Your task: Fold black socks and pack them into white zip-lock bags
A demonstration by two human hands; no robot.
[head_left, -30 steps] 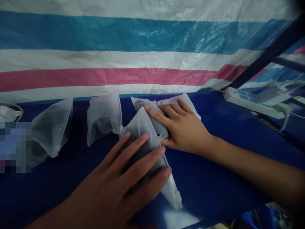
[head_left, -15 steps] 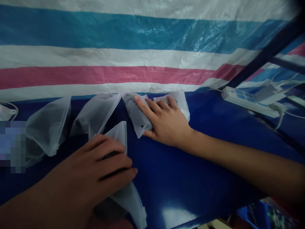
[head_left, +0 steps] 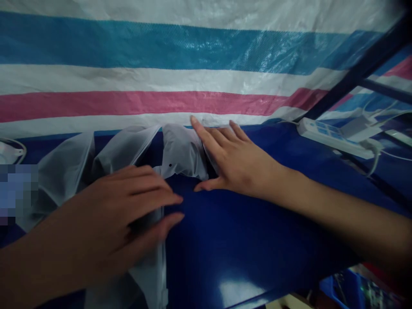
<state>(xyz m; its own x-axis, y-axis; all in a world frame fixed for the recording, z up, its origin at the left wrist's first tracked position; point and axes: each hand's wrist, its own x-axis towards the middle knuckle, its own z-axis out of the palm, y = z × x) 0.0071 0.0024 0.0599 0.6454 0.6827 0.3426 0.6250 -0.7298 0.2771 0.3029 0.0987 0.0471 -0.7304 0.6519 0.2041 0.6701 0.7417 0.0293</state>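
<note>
My right hand [head_left: 241,161] has its fingers spread and its thumb apart. It is against the right side of a frosted plastic zip bag [head_left: 183,150] with a small black dot near its lower edge. A second bag is mostly hidden behind this hand. My left hand [head_left: 125,214] reaches in from the lower left, fingers bent and thumb apart, above another frosted zip bag [head_left: 151,270]. Nothing shows between its fingertips; whether its palm touches the bag cannot be seen. Two more frosted bags stand at the back left, a middle one [head_left: 124,148] and a far-left one [head_left: 64,165].
The bags stand on a blue tabletop [head_left: 212,240] against a striped plastic sheet [head_left: 144,77]. At the right lies a white power strip [head_left: 334,137] with plugs and cables. A white object [head_left: 9,152] with a cord is at the left edge. Below the table's front right is a blue bin [head_left: 349,287].
The dotted bag has turned and shifted slightly left, and my right hand has moved right, off its top. My left hand's thumb has come into view; the bag beneath has shifted left.
</note>
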